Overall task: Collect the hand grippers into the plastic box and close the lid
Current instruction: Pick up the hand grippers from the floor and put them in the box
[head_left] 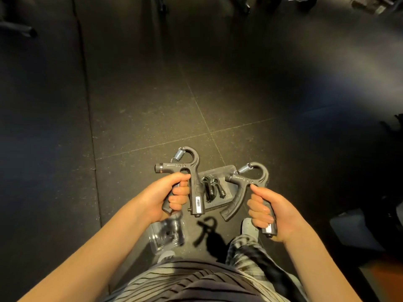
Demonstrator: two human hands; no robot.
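Observation:
My left hand (pixel 168 196) grips one handle of a black hand gripper (pixel 189 177) with a steel spring on top. My right hand (pixel 268 211) grips a handle of a second black hand gripper (pixel 250 182), its other handle hanging free. Both are held above the floor. Below them a dark flat pad (pixel 218 171) lies on the floor with two more hand grippers (pixel 212 188) on it. Another hand gripper (pixel 206 231) lies on the floor near my feet. A clear plastic box (pixel 168 233) stands on the floor under my left wrist, blurred.
The floor is dark rubber tile (pixel 152 105). My grey shoe (pixel 249 227) stands under the right hand. Black equipment sits at the right edge (pixel 392 131) and in the far corners (pixel 368 5).

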